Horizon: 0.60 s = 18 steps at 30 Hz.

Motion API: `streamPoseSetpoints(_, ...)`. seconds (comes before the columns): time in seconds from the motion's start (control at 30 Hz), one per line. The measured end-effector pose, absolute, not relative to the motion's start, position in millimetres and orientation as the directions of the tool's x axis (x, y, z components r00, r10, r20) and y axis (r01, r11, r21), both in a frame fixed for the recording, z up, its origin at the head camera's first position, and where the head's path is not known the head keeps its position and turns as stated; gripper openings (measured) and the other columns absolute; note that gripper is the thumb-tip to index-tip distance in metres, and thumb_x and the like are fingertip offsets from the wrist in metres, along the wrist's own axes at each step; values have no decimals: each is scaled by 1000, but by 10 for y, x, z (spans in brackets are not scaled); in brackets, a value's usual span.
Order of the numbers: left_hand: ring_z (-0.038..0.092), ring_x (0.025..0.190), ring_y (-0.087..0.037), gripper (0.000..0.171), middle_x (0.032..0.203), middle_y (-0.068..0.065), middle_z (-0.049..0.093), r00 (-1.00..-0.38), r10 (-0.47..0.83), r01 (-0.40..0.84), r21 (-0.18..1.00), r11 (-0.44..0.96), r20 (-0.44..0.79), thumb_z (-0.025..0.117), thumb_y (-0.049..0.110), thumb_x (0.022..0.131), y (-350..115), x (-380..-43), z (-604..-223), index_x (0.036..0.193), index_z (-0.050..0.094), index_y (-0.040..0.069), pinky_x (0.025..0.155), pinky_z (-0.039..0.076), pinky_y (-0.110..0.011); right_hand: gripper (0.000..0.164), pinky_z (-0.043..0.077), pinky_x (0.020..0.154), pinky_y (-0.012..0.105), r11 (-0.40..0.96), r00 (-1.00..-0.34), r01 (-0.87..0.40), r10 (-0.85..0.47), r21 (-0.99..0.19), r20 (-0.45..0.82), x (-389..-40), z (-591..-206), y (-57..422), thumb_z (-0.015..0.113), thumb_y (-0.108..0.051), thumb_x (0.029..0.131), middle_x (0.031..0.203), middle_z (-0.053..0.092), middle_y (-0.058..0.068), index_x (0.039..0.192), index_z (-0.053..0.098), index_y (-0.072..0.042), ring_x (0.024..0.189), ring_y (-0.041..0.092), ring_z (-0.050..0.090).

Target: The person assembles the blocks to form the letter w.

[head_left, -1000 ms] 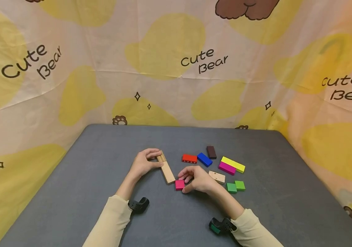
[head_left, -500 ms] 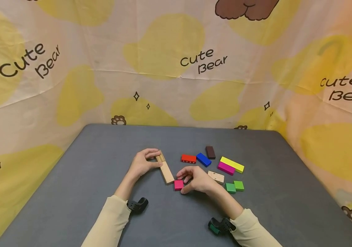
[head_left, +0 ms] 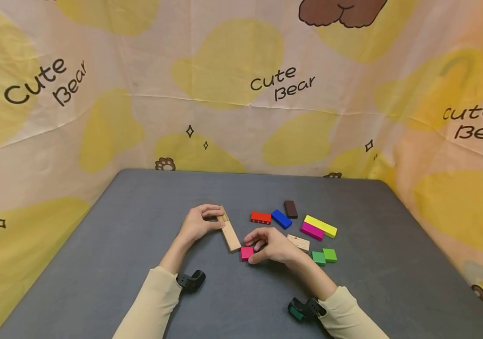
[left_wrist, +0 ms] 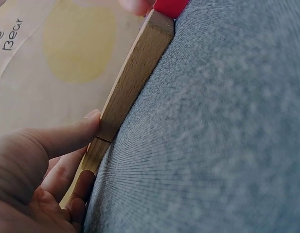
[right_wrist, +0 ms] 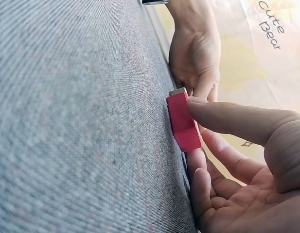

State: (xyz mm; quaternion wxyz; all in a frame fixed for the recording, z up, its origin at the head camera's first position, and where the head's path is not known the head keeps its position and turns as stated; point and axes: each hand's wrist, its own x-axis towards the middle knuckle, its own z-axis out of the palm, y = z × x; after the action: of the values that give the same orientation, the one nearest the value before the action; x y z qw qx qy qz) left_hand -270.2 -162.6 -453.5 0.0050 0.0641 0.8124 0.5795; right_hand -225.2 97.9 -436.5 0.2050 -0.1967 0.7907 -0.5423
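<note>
My left hand (head_left: 198, 225) pinches the far end of a line of natural wooden blocks (head_left: 230, 237) lying flat on the grey table. In the left wrist view the thumb sits at the seam where a long wooden block (left_wrist: 135, 73) meets a second wooden block (left_wrist: 95, 153), which the curled fingers partly cover. A small pink block (head_left: 247, 253) stands at the near end of that line. My right hand (head_left: 273, 246) holds this pink block between thumb and fingers; in the right wrist view the thumb lies along the pink block (right_wrist: 183, 116) and the fingertips are at its end.
Behind the right hand lie a red block (head_left: 260, 217), a blue block (head_left: 281, 219) and a dark brown block (head_left: 290, 209). Farther right are a yellow block (head_left: 321, 226), a magenta block (head_left: 311, 231), a speckled wooden block (head_left: 298, 243) and two green blocks (head_left: 318, 258).
Both hands stay at the blocks almost unmoved. The whole head view shifts slightly, and the right thumb sits a little closer against the pink block.
</note>
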Motion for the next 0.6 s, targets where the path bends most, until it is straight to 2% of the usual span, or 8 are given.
streamPoseSetpoints(0.37, 53, 123, -24, 46, 108, -5, 72, -992, 103, 97, 942, 322, 67, 86, 6, 76, -1608, -2705, -4524, 119, 69, 5, 107, 34, -44, 44, 49, 70, 28, 317, -832, -80, -543, -945, -112, -2274, -4367, 993, 84, 3, 73, 103, 65, 11, 114, 68, 0, 87, 25, 56)
streamPoseSetpoints(0.6, 54, 121, -23, 45, 107, -3, 72, -994, 95, 88, 942, 324, 61, 86, 6, 76, -1604, -2706, -4532, 118, 69, 7, 107, 34, -43, 38, 48, 69, 27, 308, -823, -78, -556, -948, -113, -2278, -4373, 1006, 81, -1, 78, 103, 66, 11, 114, 68, 0, 84, 23, 56)
